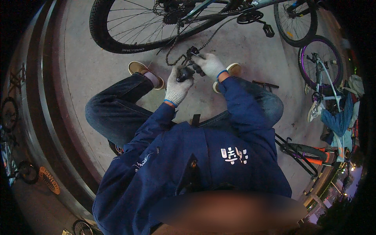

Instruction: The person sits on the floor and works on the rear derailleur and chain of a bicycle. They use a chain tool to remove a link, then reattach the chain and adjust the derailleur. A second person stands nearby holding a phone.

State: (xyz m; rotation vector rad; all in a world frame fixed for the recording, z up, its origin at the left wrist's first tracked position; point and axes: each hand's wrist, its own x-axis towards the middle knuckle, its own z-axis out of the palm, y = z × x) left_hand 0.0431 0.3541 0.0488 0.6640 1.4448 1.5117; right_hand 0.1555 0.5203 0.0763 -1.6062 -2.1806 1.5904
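Note:
I sit on the concrete in gloves below a bicycle's rear wheel [143, 47]. My left hand [178, 88] is closed around a small black part [184, 75], whose exact kind I cannot make out. My right hand [210, 65] pinches at the black rear derailleur [192, 52], just above and right of my left hand, with dark fingertips close against the left hand's part. The chain [168, 58] loops down to the derailleur from the bicycle. Some of my fingers are hidden.
A pedal [268, 30] hangs from that bicycle. A black metal item [266, 85] lies beside my right knee. On the right are a purple-rimmed wheel [301, 66] and another person's jeans-clad leg [337, 117]. Curved steps [55, 98] run along the left, with bicycles beyond.

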